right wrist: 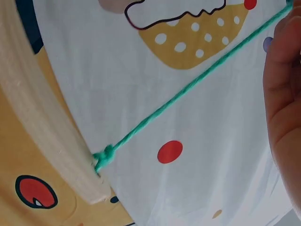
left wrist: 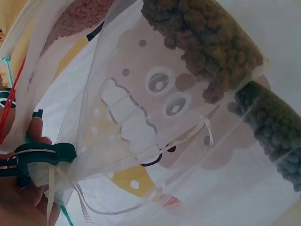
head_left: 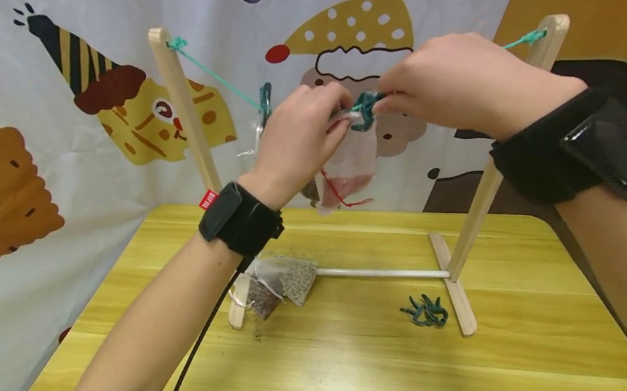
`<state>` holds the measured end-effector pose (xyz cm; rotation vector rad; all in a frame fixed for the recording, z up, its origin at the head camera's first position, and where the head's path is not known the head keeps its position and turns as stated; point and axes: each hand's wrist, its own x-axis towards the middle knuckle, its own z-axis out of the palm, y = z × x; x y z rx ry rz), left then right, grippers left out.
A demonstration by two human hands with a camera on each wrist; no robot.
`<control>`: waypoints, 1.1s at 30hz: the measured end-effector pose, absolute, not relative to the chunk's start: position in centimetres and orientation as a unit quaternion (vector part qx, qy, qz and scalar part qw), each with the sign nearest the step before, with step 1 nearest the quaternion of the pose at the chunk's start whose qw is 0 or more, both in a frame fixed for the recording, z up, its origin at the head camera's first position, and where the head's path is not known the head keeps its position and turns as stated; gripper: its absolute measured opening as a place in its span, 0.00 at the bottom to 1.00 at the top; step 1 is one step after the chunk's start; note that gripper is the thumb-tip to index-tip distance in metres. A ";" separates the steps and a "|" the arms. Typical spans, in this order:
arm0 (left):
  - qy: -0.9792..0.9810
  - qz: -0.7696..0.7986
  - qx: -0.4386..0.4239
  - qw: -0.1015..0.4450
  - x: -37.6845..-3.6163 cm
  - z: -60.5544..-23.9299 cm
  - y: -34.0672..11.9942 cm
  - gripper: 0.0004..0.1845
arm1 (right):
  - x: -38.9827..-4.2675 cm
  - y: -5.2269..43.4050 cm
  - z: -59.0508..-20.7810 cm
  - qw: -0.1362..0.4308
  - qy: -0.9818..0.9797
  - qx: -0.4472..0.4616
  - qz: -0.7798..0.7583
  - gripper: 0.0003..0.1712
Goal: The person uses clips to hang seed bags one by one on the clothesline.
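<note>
A green string [head_left: 216, 77] runs between the two posts of a small wooden rack [head_left: 482, 198]. My left hand [head_left: 339, 112] holds up the neck of a sheer pouch [head_left: 349, 167] with a red drawstring and pinkish filling, just under the string. My right hand [head_left: 387, 99] pinches a dark teal clip [head_left: 365, 108] at the pouch's top, on the string. A second teal clip [head_left: 264, 104] hangs on the string to the left. In the left wrist view a teal clip [left wrist: 44, 154] clamps a sheer pouch's gathered neck, with brown pellets [left wrist: 207, 42] close to the lens. The right wrist view shows the string's knot [right wrist: 103, 157] on a post.
On the yellow table [head_left: 362, 367] two filled sheer pouches [head_left: 284, 281] lie by the rack's left foot. Spare teal clips [head_left: 424, 310] lie near its right foot. A white rod [head_left: 380, 272] joins the feet. A cartoon-print cloth [head_left: 77, 6] hangs behind.
</note>
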<state>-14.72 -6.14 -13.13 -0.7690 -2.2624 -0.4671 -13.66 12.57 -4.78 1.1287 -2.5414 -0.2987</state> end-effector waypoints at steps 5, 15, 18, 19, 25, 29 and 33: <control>-0.869 -0.187 -0.304 0.342 -14.7 -13.1 -6.2 0.10 | -13.6 12.0 -4.9 0.154 -0.899 0.397 -0.102 0.13; -0.855 -0.181 -0.322 0.365 -14.8 -13.3 -6.4 0.06 | -13.7 11.8 -5.1 0.134 -0.912 0.376 -0.099 0.17; -0.855 -0.178 -0.322 0.366 -14.8 -13.3 -6.4 0.06 | -13.6 11.8 -5.1 0.109 -0.924 0.353 -0.101 0.23; -0.855 -0.178 -0.321 0.366 -14.8 -13.3 -6.4 0.06 | -13.6 11.8 -5.1 0.103 -0.926 0.348 -0.100 0.24; -0.859 -0.178 -0.318 0.359 -14.8 -13.3 -6.3 0.07 | -13.6 11.9 -5.2 0.087 -0.931 0.342 -0.093 0.23; -0.859 -0.180 -0.317 0.360 -14.8 -13.4 -6.3 0.07 | -13.6 11.9 -5.3 0.091 -0.930 0.345 -0.088 0.23; -0.858 -0.172 -0.317 0.366 -14.8 -13.5 -6.2 0.07 | -13.7 12.0 -5.4 0.093 -0.929 0.346 -0.090 0.23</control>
